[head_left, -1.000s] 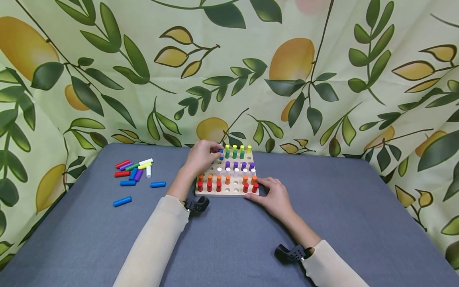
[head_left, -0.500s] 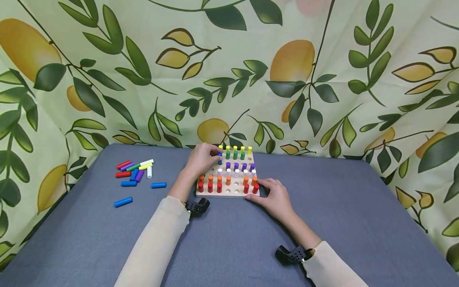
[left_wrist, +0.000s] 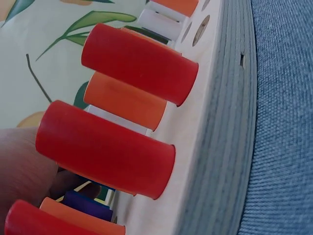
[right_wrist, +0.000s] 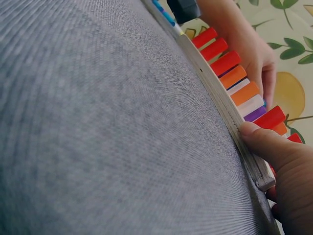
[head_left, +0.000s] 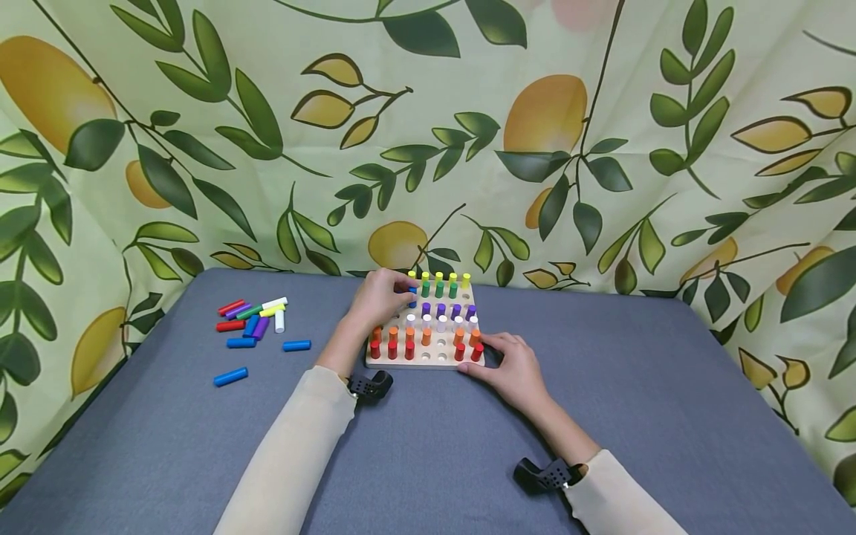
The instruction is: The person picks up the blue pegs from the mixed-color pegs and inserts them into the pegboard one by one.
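Observation:
A wooden pegboard (head_left: 441, 365) lies on the table, with rows of yellow, green, purple, white, orange and red pegs standing in it. My left hand (head_left: 381, 301) reaches over its left side and pinches a blue peg (head_left: 412, 298) near the green row. Whether that peg's lower end sits in a hole cannot be told. In the left wrist view, red pegs (left_wrist: 105, 149) stand large in front of the hand. My right hand (head_left: 513, 369) grips the board's near right corner, thumb along the front edge (right_wrist: 234, 120) and fingers at the right side.
Left of the board lies a loose pile of coloured pegs (head_left: 250, 319). Several blue pegs lie around it, one (head_left: 230, 377) nearer the front and one (head_left: 296, 345) toward the board. A patterned cloth (head_left: 428, 134) hangs behind the grey table (head_left: 441, 446).
My left hand has brought the blue peg slightly down and nearer on the board, uncovering the leftmost visible yellow peg. The right hand keeps its place on the corner.

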Demonstrator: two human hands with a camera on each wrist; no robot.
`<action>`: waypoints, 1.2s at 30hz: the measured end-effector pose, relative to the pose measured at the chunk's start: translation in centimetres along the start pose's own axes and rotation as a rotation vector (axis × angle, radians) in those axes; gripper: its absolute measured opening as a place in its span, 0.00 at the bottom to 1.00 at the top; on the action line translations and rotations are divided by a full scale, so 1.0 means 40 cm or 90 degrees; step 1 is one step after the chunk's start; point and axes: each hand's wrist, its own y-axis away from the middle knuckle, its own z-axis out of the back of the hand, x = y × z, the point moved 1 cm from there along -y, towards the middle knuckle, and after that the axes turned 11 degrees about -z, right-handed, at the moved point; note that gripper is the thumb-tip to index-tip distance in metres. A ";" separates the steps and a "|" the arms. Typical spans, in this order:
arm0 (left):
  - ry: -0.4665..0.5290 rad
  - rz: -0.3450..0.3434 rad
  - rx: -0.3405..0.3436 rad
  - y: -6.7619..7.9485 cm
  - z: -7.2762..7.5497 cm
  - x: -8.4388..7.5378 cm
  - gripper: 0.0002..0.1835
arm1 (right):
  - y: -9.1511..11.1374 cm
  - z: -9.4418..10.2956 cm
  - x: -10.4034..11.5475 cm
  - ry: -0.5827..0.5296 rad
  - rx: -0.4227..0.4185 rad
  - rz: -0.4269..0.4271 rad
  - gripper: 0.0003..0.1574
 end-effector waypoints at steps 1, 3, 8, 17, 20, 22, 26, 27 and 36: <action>0.002 0.001 0.002 0.000 0.000 -0.001 0.13 | 0.000 0.000 0.000 0.000 0.000 0.000 0.42; 0.005 0.001 0.004 0.000 0.000 -0.001 0.13 | 0.000 0.000 0.001 0.001 -0.001 0.000 0.42; 0.003 -0.003 0.005 0.001 0.001 0.005 0.13 | 0.000 0.000 0.000 0.000 -0.002 0.000 0.42; -0.010 -0.019 0.011 0.001 -0.005 0.018 0.11 | -0.001 -0.001 0.000 0.003 -0.001 0.000 0.42; -0.010 -0.017 0.016 0.001 -0.005 0.017 0.11 | 0.000 0.000 0.001 0.002 -0.005 0.005 0.42; -0.009 -0.017 0.023 0.002 -0.002 0.017 0.11 | 0.000 0.001 0.001 0.004 -0.009 0.012 0.41; 0.005 -0.021 0.035 0.004 0.005 0.017 0.12 | 0.001 0.003 0.000 0.003 -0.012 0.018 0.41; 0.010 -0.022 0.039 0.005 0.008 0.018 0.13 | 0.001 0.003 -0.001 0.004 -0.012 0.016 0.42; 0.019 0.000 0.039 0.018 0.035 0.018 0.15 | -0.003 0.000 -0.002 0.002 -0.003 0.010 0.42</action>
